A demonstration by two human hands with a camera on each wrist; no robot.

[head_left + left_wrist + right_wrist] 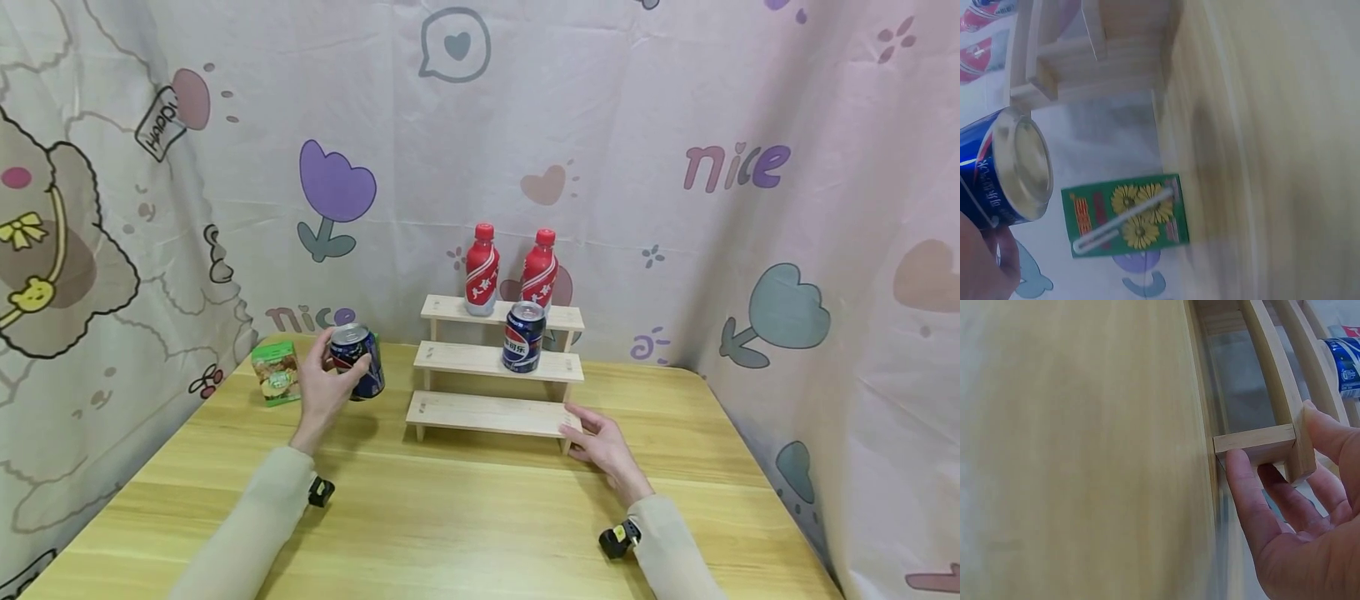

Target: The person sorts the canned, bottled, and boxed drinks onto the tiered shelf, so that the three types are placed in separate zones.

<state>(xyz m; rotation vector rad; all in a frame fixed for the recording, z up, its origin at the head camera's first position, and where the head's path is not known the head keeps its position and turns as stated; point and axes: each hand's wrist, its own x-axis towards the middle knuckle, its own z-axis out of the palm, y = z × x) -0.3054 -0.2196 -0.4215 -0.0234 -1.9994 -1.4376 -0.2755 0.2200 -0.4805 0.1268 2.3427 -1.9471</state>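
Note:
My left hand grips a dark blue soda can around its side, left of the stepped wooden shelf. In the left wrist view the bottom of this can shows, held off the table. With thumb over the tread and fingers against the end leg, my right hand holds the right end of the lowest step; the right wrist view shows those fingers at the leg. A second blue can stands upright toward the right of the middle step. Two red bottles stand on the top step.
A green drink carton stands at the table's back left, left of my left hand. In the left wrist view a green carton with yellow flowers and a straw stands beyond the held can. A patterned curtain surrounds the wooden table.

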